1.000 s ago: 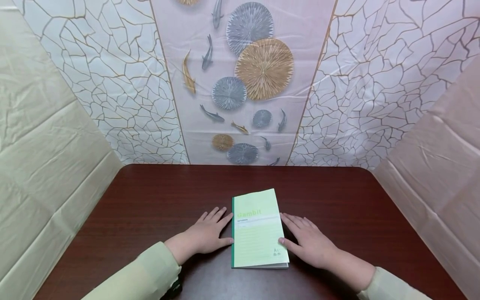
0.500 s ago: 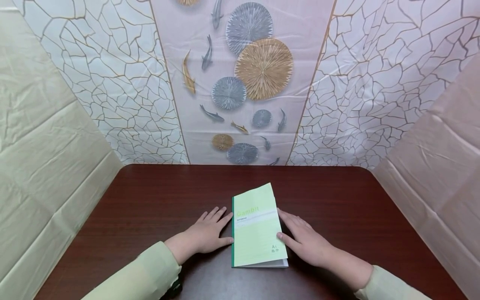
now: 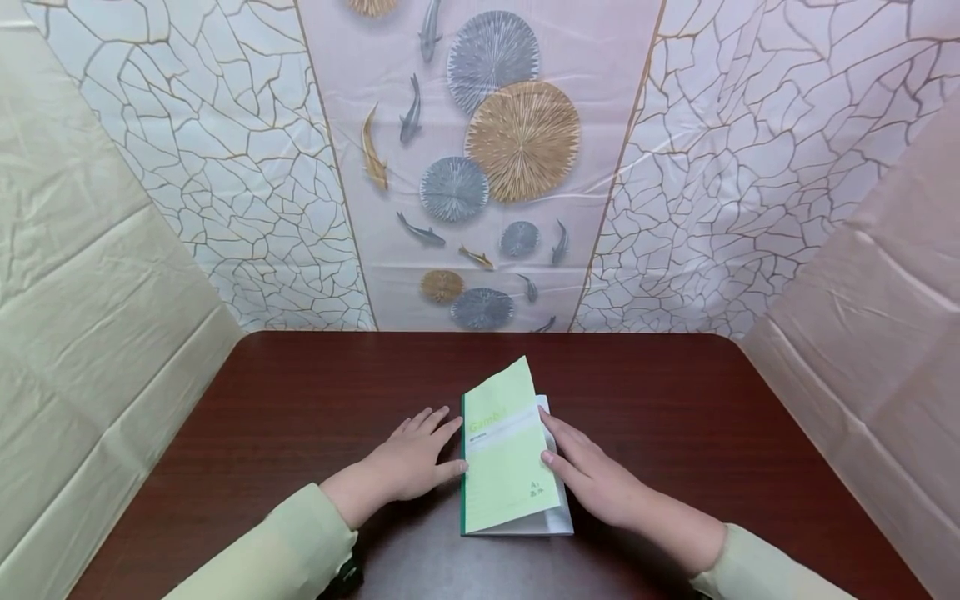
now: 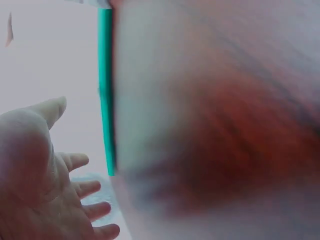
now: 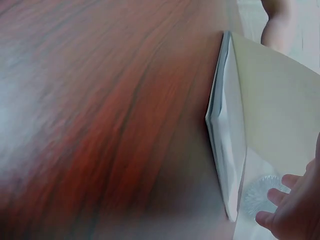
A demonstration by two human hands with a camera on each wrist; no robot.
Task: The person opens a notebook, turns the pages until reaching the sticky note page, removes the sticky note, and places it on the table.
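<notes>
A green notebook (image 3: 506,475) with a dark green spine lies on the table, its front cover tilted up from the right and pages showing beneath. My right hand (image 3: 596,475) pinches the cover's free edge, thumb on the outer face and index fingertip partly hidden behind it. Its other fingers show beyond the raised cover (image 5: 275,100) in the right wrist view, near the page block (image 5: 225,145). On the other side, my left hand (image 3: 412,458) rests with fingers spread, thumb and index tips touching the spine (image 4: 106,90).
The dark reddish-brown table (image 3: 337,375) surrounds the notebook. Behind it hangs a patterned cloth (image 3: 465,208) with fish and round motifs. Plain beige cloth walls (image 3: 97,275) close in the left and right sides. A dark device (image 3: 347,575) sits at the left wrist.
The notebook's cover has risen and swung leftward, uncovering more of the pages. My right hand has moved left with the cover's edge; the left hand has stayed nearly still beside the spine.
</notes>
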